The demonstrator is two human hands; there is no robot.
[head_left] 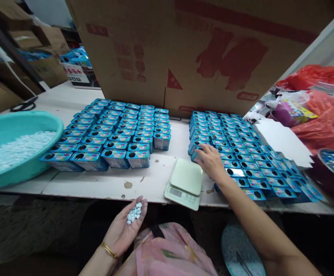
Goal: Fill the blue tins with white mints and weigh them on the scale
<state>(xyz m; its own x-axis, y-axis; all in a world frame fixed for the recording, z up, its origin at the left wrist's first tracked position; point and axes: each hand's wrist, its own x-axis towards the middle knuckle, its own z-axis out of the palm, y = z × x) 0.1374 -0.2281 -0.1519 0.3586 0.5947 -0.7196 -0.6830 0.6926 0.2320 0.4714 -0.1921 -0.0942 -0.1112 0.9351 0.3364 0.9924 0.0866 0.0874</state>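
My left hand is palm up below the table edge, cupped around a small heap of pale blue mints. My right hand reaches to the near left corner of the right block of tins, its fingers on a small blue tin. Part of that tin is hidden by the fingers. Just left of this hand lies a pale green kitchen scale with nothing on its plate. Another block of blue tins, with dark round openings on top, stands in rows to the left.
A turquoise basin of pale mints stands at the far left, with black scissors behind it. A large cardboard box walls off the back. White card sheets, red plastic bags and a dark bowl of shiny pieces are at right.
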